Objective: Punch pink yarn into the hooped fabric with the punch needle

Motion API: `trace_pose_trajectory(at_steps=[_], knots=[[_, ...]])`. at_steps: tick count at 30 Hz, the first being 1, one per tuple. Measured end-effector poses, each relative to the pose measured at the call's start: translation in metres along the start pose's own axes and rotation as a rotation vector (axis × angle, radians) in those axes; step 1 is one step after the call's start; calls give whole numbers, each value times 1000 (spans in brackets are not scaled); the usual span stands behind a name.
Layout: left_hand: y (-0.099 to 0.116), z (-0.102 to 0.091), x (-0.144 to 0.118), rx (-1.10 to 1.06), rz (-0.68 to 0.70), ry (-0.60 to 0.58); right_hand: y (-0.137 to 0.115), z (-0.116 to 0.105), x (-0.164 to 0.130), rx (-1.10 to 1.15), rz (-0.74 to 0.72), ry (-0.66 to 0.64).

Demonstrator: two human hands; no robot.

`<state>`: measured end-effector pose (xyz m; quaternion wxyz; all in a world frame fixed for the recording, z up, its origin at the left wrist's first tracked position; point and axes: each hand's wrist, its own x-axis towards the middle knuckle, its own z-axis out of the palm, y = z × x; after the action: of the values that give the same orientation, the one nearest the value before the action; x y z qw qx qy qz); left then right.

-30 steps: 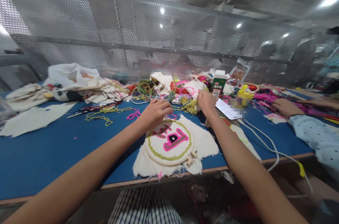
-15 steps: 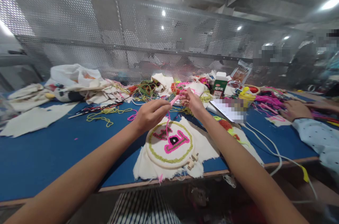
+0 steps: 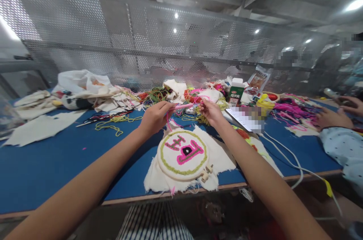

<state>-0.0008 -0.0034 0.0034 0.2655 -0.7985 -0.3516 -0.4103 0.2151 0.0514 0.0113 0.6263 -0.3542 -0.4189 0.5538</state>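
My left hand (image 3: pixel 155 120) is closed around a pink punch needle (image 3: pixel 183 107), which points sideways toward the right. My right hand (image 3: pixel 211 113) pinches pink yarn (image 3: pixel 202 99) just past the needle's right end. More pink yarn hangs in a loop below my left fingers. Beneath both hands lies a round embroidery hoop (image 3: pixel 183 176) on the table, stretching white cloth (image 3: pixel 222 157) with frayed edges. Olive yarn rings the design, with pink, green and black stitched shapes inside. A screw clamp (image 3: pixel 207 174) sticks out at the hoop's lower right.
A phone (image 3: pixel 241 119) lies to the right, near a green-white box (image 3: pixel 236 92) and a white cable (image 3: pixel 297 160). Tangled yarn and cloth line the back, below a perforated metal screen (image 3: pixel 159 51). At far right, another person's hands (image 3: pixel 334 118) are over pink yarn.
My left hand has moved left and turned the punch needle nearly level. My right hand has shifted slightly right. The yarn no longer hangs across the hoop.
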Motion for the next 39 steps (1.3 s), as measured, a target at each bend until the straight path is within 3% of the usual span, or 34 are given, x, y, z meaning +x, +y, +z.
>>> trace_pose_trajectory(at_steps=[8, 13, 22, 29, 32, 36, 39], knots=[[-25, 14, -8, 185, -76, -363, 2, 3, -3, -34, 3, -2], [-37, 19, -13, 225, -146, -497, 3, 2, -2, -53, -16, 40], [-66, 17, -23, 284, -235, -557, 1, -12, 12, -43, -87, 221], [-86, 0, -23, 354, -327, -500, -2, -14, 14, -41, -75, 306], [-84, -7, -19, 369, -334, -465, 0, -10, 10, -84, -6, 229], [-64, -5, -9, 365, -268, -448, 7, 4, -3, -191, 184, -27], [-47, 2, -5, 343, -198, -477, 9, 13, -11, -228, 212, -154]])
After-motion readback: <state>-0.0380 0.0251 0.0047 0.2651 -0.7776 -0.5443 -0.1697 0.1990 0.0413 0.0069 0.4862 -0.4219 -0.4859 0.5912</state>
